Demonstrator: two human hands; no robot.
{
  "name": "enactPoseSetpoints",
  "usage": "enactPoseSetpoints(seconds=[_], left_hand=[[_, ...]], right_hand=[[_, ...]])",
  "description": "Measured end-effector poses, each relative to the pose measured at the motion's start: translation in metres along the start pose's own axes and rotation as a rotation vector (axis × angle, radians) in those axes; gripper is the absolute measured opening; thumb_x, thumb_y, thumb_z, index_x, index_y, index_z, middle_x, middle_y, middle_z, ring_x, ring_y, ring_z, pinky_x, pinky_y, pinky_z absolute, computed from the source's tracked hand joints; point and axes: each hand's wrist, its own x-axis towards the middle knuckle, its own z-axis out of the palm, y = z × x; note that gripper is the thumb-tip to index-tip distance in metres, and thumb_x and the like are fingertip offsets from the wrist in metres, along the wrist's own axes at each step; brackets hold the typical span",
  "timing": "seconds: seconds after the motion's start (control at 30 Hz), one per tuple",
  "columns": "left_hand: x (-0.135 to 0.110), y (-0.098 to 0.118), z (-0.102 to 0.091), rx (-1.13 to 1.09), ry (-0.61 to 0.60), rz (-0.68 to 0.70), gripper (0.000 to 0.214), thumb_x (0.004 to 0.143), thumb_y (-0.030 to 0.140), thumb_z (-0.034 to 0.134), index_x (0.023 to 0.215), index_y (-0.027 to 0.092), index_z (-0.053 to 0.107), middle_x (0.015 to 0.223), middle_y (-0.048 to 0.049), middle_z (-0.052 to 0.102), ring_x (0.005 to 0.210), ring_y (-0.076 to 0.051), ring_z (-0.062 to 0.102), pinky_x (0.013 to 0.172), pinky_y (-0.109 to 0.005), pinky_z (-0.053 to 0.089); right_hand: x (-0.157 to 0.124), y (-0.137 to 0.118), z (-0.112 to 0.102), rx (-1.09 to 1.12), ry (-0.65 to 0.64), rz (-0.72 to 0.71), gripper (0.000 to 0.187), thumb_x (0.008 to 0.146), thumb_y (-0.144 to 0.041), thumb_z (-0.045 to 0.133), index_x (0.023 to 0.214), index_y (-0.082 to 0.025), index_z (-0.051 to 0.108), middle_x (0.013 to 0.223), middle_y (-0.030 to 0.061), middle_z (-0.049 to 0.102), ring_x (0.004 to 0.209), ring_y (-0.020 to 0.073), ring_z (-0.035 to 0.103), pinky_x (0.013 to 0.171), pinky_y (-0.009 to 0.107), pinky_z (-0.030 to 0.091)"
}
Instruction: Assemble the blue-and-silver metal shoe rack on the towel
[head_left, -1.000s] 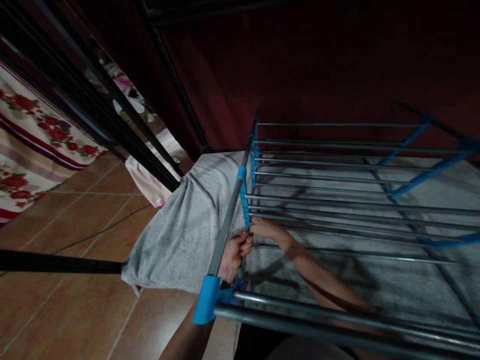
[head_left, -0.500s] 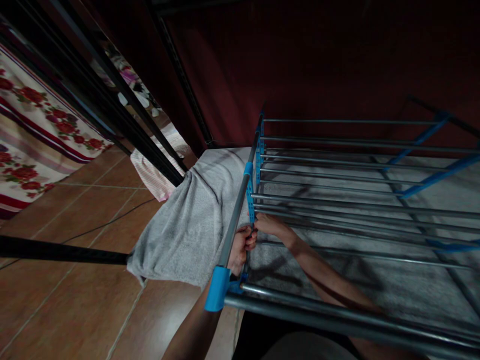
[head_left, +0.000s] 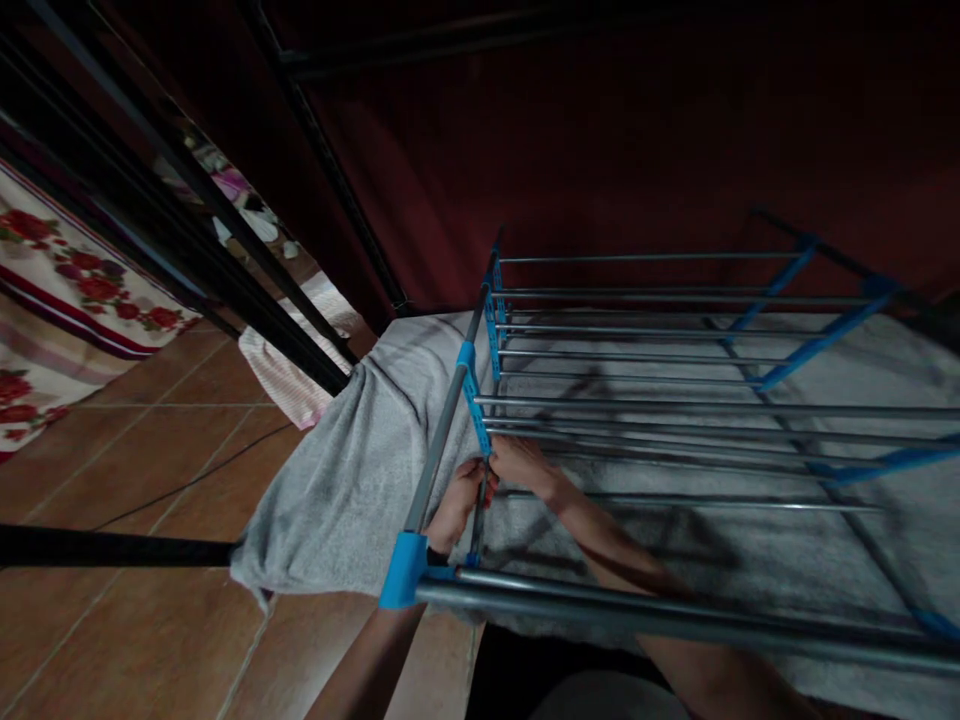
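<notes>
A rack of grey metal tubes (head_left: 675,407) and blue plastic connectors lies on its side before me. Its near left corner is a blue corner connector (head_left: 405,568). My left hand (head_left: 459,500) reaches past the upper side tube (head_left: 437,450), fingers curled round the lower side tube (head_left: 478,520). Beside it, my right hand (head_left: 519,462) comes in under the cross tubes. Its fingers are closed at the lower end of a blue perforated bracket (head_left: 477,412), right where that meets the lower tube. The fingertips of both hands nearly touch and partly hide the joint.
Grey cloth (head_left: 337,490) covers the low surface beneath the rack. Black metal posts (head_left: 262,290) and a black bar (head_left: 112,548) stand at left. A dark red panel (head_left: 600,150) rises behind. A floral curtain (head_left: 82,270), tiled floor (head_left: 187,470) and thin cable (head_left: 195,480) lie further left.
The view has shifted, so the rack and hands appear slightly further left. Both hands stay at the same joint, and the left fingers now sit closer round the lower tube.
</notes>
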Motion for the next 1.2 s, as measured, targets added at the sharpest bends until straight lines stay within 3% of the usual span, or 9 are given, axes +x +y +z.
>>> enactPoseSetpoints(seconds=[0.1,0.23,0.5,0.7,0.87,1.0,1.2], left_hand=[[0.006,0.001,-0.005,0.164,0.003,0.050,0.034,0.081,0.051,0.056,0.070,0.019,0.056,0.058,-0.0009,0.056,0.046,-0.013,0.049,0.046,-0.026,0.038],[0.010,0.008,-0.010,0.377,0.049,0.154,0.027,0.078,0.044,0.062,0.069,0.020,0.055,0.061,0.0003,0.056,0.056,-0.014,0.051,0.055,-0.026,0.037],[0.014,0.024,-0.011,0.662,0.102,0.278,0.019,0.081,0.032,0.058,0.066,0.021,0.051,0.063,0.0021,0.052,0.063,-0.015,0.048,0.064,-0.027,0.033],[0.010,0.022,-0.010,0.746,0.087,0.296,0.018,0.086,0.033,0.056,0.073,0.023,0.050,0.062,0.0036,0.050,0.061,-0.016,0.048,0.065,-0.027,0.032],[0.006,0.016,-0.011,0.812,0.115,0.292,0.015,0.087,0.034,0.059,0.081,0.024,0.049,0.070,0.0012,0.058,0.065,-0.018,0.054,0.067,-0.028,0.034],[0.007,0.013,-0.013,0.865,0.113,0.295,0.014,0.089,0.034,0.055,0.083,0.025,0.047,0.074,-0.0001,0.059,0.068,-0.019,0.057,0.068,-0.029,0.036],[0.005,0.013,-0.015,0.948,0.092,0.294,0.016,0.087,0.037,0.051,0.079,0.025,0.045,0.069,0.0017,0.057,0.066,-0.020,0.058,0.065,-0.030,0.039]], right_hand=[[-0.012,0.003,-0.001,0.001,0.044,-0.006,0.049,0.088,-0.011,0.048,0.136,-0.012,0.057,0.132,0.0155,0.065,0.122,0.0266,0.060,0.106,0.039,0.045],[-0.038,0.019,0.008,0.000,0.196,-0.069,0.071,0.082,-0.007,0.050,0.152,-0.013,0.041,0.154,0.0127,0.047,0.142,0.0272,0.041,0.120,0.043,0.033],[-0.122,0.062,0.032,-0.063,0.249,-0.052,0.075,0.073,-0.001,0.043,0.146,-0.018,0.051,0.159,0.0089,0.041,0.150,0.0254,0.030,0.121,0.046,0.035],[-0.188,0.098,0.042,-0.117,0.329,-0.052,0.064,0.077,-0.003,0.043,0.139,-0.014,0.058,0.153,0.0140,0.048,0.147,0.0290,0.035,0.117,0.048,0.042],[-0.231,0.109,0.038,-0.071,0.400,-0.029,0.056,0.090,-0.008,0.041,0.143,-0.023,0.054,0.155,0.0097,0.045,0.148,0.0252,0.035,0.116,0.049,0.045],[-0.248,0.107,0.032,-0.060,0.385,0.016,0.048,0.099,-0.021,0.044,0.147,-0.026,0.050,0.156,0.0088,0.045,0.147,0.0253,0.036,0.117,0.051,0.043],[-0.256,0.104,0.032,-0.130,0.328,0.070,0.044,0.100,-0.022,0.046,0.143,-0.020,0.054,0.154,0.0101,0.048,0.146,0.0262,0.038,0.117,0.050,0.042]])
